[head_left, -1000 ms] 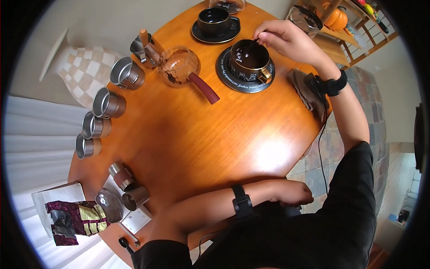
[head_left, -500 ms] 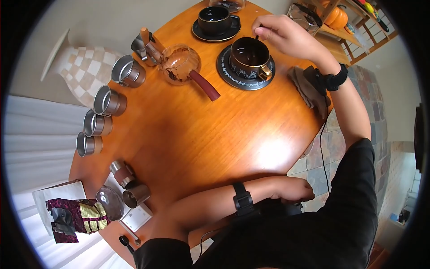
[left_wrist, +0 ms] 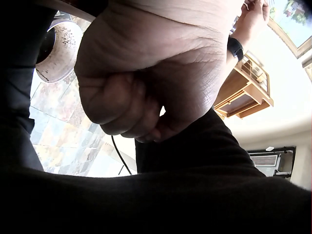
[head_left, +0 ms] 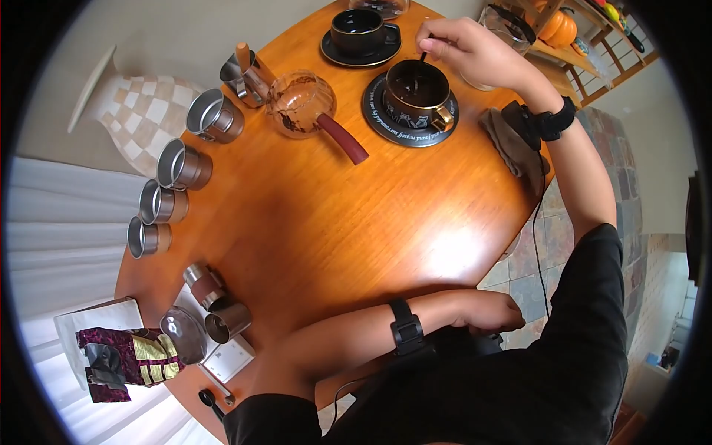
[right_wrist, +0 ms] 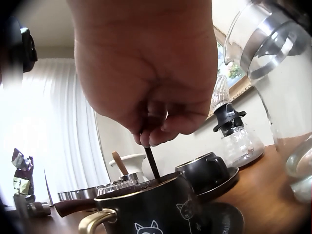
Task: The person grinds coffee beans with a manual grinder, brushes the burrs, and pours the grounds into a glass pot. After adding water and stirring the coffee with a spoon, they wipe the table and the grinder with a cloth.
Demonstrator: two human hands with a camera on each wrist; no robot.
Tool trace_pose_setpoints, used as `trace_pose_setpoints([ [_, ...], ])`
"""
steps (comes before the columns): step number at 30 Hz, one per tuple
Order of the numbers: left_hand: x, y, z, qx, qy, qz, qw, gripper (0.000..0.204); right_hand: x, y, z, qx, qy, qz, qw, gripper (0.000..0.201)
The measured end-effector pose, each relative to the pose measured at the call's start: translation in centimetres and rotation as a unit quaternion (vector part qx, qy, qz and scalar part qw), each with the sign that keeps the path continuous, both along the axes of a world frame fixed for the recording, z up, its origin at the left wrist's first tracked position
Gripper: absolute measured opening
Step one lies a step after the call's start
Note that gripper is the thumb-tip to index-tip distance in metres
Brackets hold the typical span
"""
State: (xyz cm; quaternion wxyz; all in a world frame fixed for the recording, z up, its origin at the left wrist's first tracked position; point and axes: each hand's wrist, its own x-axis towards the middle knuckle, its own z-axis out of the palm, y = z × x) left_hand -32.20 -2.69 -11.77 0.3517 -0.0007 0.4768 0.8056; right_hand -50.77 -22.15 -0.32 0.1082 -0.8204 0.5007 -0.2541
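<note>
My right hand [head_left: 482, 55] is above a black cup [head_left: 410, 117] with a gold handle and white cat drawings, pinching a thin black stick [right_wrist: 152, 163] between thumb and fingers. The stick's lower end is hidden inside the cup, where dark liquid [head_left: 417, 89] shows. Beneath the cup lies a dark saucer [head_left: 376, 122] with white lettering around its edge. Down by the lap and the table's near edge, my left hand [head_left: 486, 310] idles with loosely curled fingers, holding nothing.
Another black cup [head_left: 356, 38] on its saucer stands behind. To the left are a glass pot [head_left: 300, 107] with a red-brown handle and several steel cups [head_left: 215, 120]. A brown cloth [head_left: 508, 152] lies at the right edge; a glass carafe [right_wrist: 287, 97] stands close to the right hand.
My right hand has risen slightly above the cup, and more of the black stick shows. The liquid's surface reflections have shifted. My left hand stays where it was.
</note>
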Motion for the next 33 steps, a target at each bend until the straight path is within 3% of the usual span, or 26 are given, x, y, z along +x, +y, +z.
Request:
trace_pose_setpoints([
  [4, -0.1, 0.1, -0.1, -0.005, -0.008, -0.006, 1.000, 0.031, -1.0, 0.4, 0.2, 0.090, 0.014, -0.020, 0.996, 0.017],
  [11, -0.1, 0.2, -0.3, 0.006, -0.012, -0.007, 1.000, 0.031, 0.2, 0.0, -1.1, 0.089, -0.103, 0.026, 0.990, 0.020],
  [13, -0.1, 0.1, -0.2, 0.001, -0.011, -0.006, 1.000, 0.031, 0.2, -0.2, -0.7, -0.004, -0.023, 0.009, 1.000, 0.021],
  [17, -0.2, 0.2, -0.3, -0.005, -0.013, -0.004, 1.000, 0.031, -0.7, 0.1, 0.1, 0.055, 0.046, -0.047, 0.996, 0.022],
  [20, -0.1, 0.2, -0.2, -0.004, -0.017, -0.005, 1.000, 0.031, -0.7, 0.0, -0.6, 0.085, 0.012, -0.006, 0.996, 0.022],
  [22, -0.1, 0.0, 0.1, -0.003, -0.013, -0.006, 1.000, 0.031, -0.1, -0.1, -1.0, 0.131, -0.094, -0.022, 0.987, 0.024],
  [26, -0.1, 0.0, -0.1, 0.002, -0.003, -0.005, 1.000, 0.031, 1.2, -0.3, -0.4, 0.095, -0.097, -0.082, 0.987, 0.028],
  [29, 0.0, 0.1, -0.2, -0.002, 0.001, 0.001, 1.000, 0.031, 0.9, -0.8, 0.6, 0.135, -0.070, -0.010, 0.988, 0.026],
  [32, -0.1, 0.2, -0.3, -0.009, -0.002, 0.000, 1.000, 0.032, 1.3, -0.3, 0.9, 0.061, -0.077, -0.079, 0.992, 0.026],
  [33, -0.1, 0.2, -0.2, -0.008, -0.001, 0.000, 1.000, 0.032, 0.9, -0.4, 1.0, 0.027, -0.001, -0.078, 0.997, 0.024],
])
